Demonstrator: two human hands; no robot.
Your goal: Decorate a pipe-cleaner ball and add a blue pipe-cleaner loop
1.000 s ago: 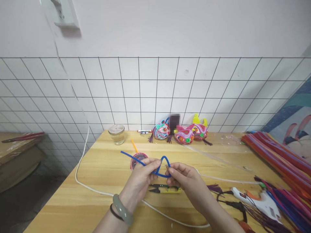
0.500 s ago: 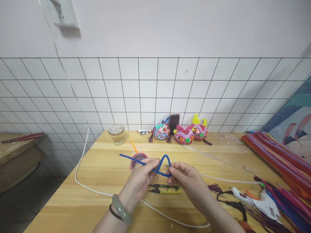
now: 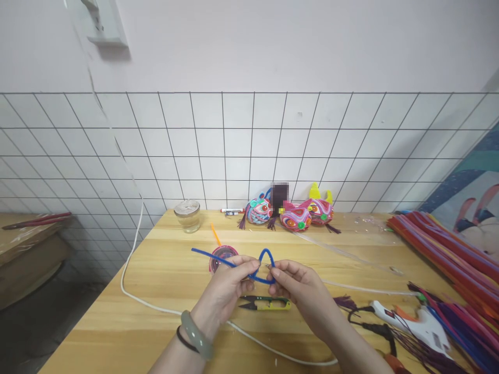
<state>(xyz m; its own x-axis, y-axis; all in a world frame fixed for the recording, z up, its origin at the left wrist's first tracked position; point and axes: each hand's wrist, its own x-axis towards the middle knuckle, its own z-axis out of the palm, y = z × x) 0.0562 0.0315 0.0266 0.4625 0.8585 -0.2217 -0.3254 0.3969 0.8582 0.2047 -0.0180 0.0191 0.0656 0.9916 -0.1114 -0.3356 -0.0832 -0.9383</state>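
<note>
Between my hands is a blue pipe cleaner [image 3: 266, 251], bent into a small pointed loop with a long straight tail running off to the left. My left hand [image 3: 234, 278] pinches it where the loop meets the tail. The thumb and fingers of my right hand [image 3: 292, 283] close on the loop's right side. Just below the hands, yellow-handled thread snips [image 3: 268, 303] lie on the wooden table [image 3: 156, 270]. Behind my left hand sits a round pink-rimmed object [image 3: 223, 253], partly hidden, with an orange strip [image 3: 215, 235] beside it.
Several colourful stuffed animal-like figures [image 3: 296, 217] stand along the tiled wall, with a lidded glass [image 3: 187, 215] to their left. A white glue gun [image 3: 413, 324] and bundles of pipe cleaners [image 3: 440, 254] lie at right. A white cord [image 3: 156, 307] crosses the table.
My left thumb and fingers have shifted slightly right along the pipe cleaner, covering more of the loop's left side. My right hand stays in place.
</note>
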